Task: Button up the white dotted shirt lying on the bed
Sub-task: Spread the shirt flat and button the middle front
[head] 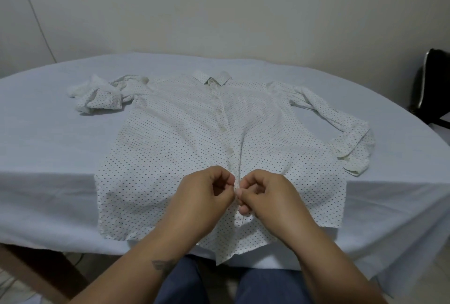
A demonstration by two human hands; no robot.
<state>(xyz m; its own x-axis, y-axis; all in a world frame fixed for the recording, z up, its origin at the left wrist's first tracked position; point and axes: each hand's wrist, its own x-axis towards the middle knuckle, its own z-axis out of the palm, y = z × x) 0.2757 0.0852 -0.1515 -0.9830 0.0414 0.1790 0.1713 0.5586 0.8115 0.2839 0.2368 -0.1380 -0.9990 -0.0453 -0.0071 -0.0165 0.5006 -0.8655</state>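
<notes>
The white dotted shirt point(170, 138) lies face up on the bed, collar at the far side, hem hanging over the near edge. Its front placket runs down the middle, and several buttons along it, such as one button point(229, 150), sit closed. My left hand point(204, 196) and my right hand point(265, 196) meet low on the placket, near the hem. Each hand pinches the placket edge between thumb and fingers, fingertips almost touching. Whatever button lies between them is hidden by my fingers.
A pale blue sheet covers the bed point(48, 133). The shirt's left sleeve point(102, 94) is bunched at the far left; the right sleeve point(341, 123) stretches to the right. A black bag point(433, 89) stands by the wall at right. My knees are under the bed's near edge.
</notes>
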